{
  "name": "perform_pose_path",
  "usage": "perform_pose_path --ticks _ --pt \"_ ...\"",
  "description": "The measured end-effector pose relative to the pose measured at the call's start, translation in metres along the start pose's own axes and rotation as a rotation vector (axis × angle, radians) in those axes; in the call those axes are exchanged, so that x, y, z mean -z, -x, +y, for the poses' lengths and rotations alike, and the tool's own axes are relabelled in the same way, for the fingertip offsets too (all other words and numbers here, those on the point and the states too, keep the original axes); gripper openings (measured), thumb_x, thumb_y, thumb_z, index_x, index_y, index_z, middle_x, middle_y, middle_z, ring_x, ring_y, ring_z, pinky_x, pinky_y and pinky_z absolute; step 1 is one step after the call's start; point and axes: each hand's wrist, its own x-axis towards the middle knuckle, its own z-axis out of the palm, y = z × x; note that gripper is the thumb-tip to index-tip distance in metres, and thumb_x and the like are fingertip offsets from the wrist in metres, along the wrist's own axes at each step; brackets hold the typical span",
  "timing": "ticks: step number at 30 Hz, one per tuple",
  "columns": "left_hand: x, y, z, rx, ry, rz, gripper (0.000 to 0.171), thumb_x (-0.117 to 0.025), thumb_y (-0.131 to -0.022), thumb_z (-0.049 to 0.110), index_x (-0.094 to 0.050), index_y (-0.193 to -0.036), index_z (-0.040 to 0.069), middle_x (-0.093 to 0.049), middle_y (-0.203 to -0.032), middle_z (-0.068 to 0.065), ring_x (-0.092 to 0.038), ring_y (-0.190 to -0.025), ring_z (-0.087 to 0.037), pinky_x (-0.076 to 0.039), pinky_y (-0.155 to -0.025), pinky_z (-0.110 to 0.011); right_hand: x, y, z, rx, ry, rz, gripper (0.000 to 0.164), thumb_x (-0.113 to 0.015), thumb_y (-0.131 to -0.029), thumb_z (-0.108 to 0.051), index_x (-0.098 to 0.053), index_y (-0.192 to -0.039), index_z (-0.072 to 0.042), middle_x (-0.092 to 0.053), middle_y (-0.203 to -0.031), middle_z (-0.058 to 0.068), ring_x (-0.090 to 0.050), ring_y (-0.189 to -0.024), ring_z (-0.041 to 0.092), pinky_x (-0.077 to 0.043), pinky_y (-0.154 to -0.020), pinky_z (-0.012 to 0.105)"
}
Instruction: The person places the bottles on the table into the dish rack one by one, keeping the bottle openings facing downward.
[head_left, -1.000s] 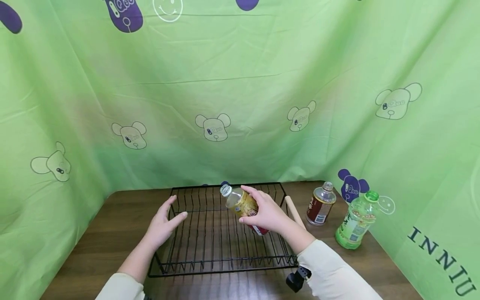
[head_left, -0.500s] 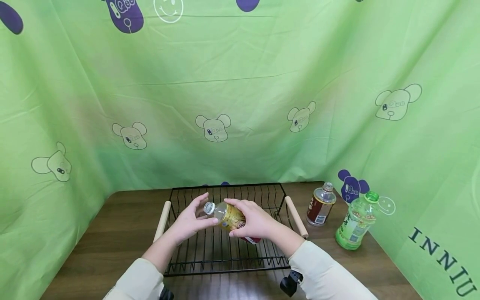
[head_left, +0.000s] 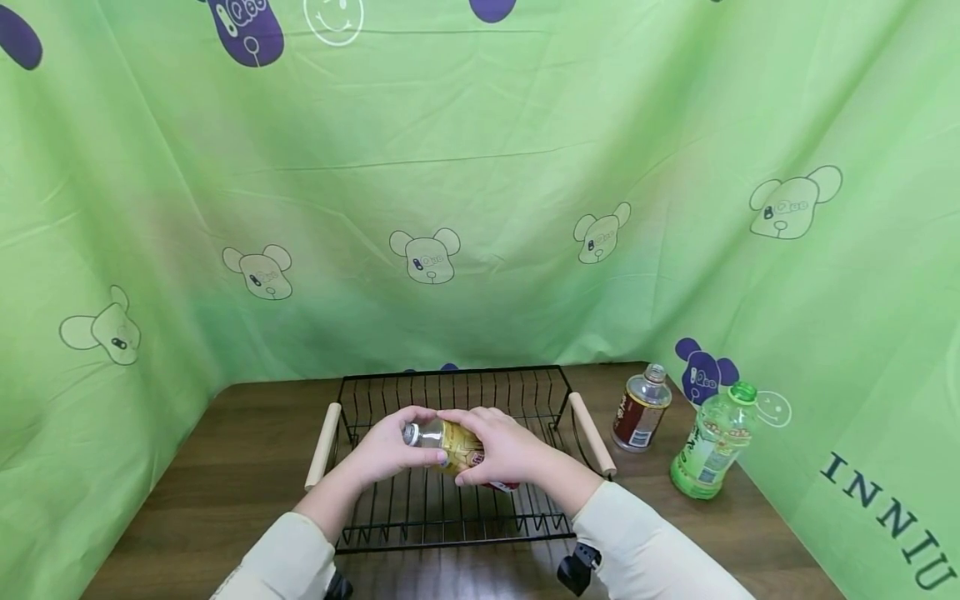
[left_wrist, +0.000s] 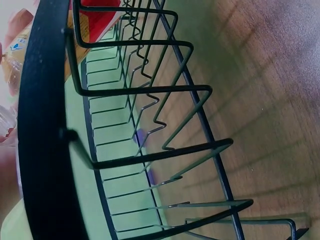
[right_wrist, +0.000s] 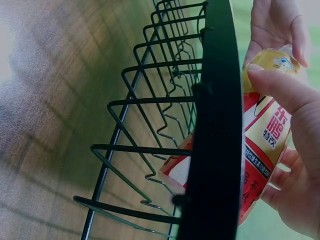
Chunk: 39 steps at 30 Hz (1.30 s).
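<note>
A drink bottle with a yellow and red label (head_left: 463, 443) lies tilted over the black wire rack (head_left: 420, 533), its clear neck toward the left. My right hand (head_left: 506, 446) grips it round the label, thumb on the near side. My left hand (head_left: 386, 450) holds its neck end, thumb along the near side. In the right wrist view the bottle's label (right_wrist: 272, 125) shows red, yellow and white with printed characters, and its lower end reaches down behind the rack's bar (right_wrist: 215, 125). The left wrist view shows only part of the bottle (left_wrist: 102, 17) behind the rack.
Wooden handles (head_left: 324, 446) stand at both sides of the rack. To its right on the brown table (head_left: 217, 483) are an uncapped bottle with a dark red label (head_left: 641, 412) and a green bottle (head_left: 712, 446). A green printed cloth (head_left: 480, 317) hangs behind and beside.
My left hand has come in from the rack's left side and taken hold of the bottle's neck end. My right hand has brought the bottle left and lower.
</note>
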Motion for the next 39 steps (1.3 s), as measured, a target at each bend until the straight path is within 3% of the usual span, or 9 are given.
perform_pose_path --ticks 10,16,24,30,39 --pt "-0.001 0.001 -0.001 0.009 -0.028 0.004 0.065 -0.084 -0.076 0.026 -0.056 -0.128 0.0 -0.064 -0.115 -0.016 -0.063 -0.095 -0.02 -0.055 -0.074 -0.028 0.0 0.0 -0.003 0.004 0.001 -0.022 0.091 -0.082 -0.073 -0.039 -0.036 -0.151 -0.03 -0.057 -0.13 0.005 -0.05 -0.116 0.023 -0.043 -0.097 0.047" --pt "0.0 0.003 -0.003 0.019 0.037 0.038 0.063 -0.082 -0.078 0.023 -0.055 -0.13 -0.001 -0.064 -0.116 -0.019 -0.063 -0.092 -0.019 -0.057 -0.073 -0.032 0.001 0.001 -0.003 0.002 -0.023 0.024 0.091 -0.083 -0.073 -0.038 -0.037 -0.151 -0.028 -0.054 -0.137 0.007 -0.048 -0.125 0.03 -0.038 -0.104 0.054" --pt "0.0 0.007 -0.012 0.063 0.153 0.185 0.063 -0.081 -0.079 0.018 -0.054 -0.133 -0.001 -0.062 -0.122 -0.02 -0.065 -0.091 -0.018 -0.059 -0.074 -0.032 0.007 0.002 0.007 -0.038 -0.066 0.14 0.087 -0.084 -0.073 -0.038 -0.042 -0.148 -0.025 -0.054 -0.138 0.007 -0.047 -0.129 0.032 -0.036 -0.107 0.057" --pt "0.003 0.011 -0.02 0.104 0.29 0.283 0.063 -0.078 -0.082 0.014 -0.05 -0.137 -0.001 -0.056 -0.127 -0.022 -0.064 -0.087 -0.015 -0.059 -0.076 -0.033 0.011 0.007 0.012 -0.137 -0.127 0.21 0.085 -0.083 -0.074 -0.039 -0.043 -0.148 -0.027 -0.048 -0.146 0.007 -0.043 -0.134 0.034 -0.041 -0.104 0.058" --pt "0.004 0.016 -0.023 0.12 0.372 0.352 0.06 -0.074 -0.085 0.011 -0.047 -0.138 -0.001 -0.055 -0.125 -0.023 -0.062 -0.09 -0.015 -0.057 -0.078 -0.03 0.01 0.009 0.015 -0.213 -0.252 0.327 0.085 -0.083 -0.076 -0.035 -0.041 -0.149 -0.024 -0.043 -0.151 0.01 -0.037 -0.139 0.039 -0.04 -0.104 0.062"
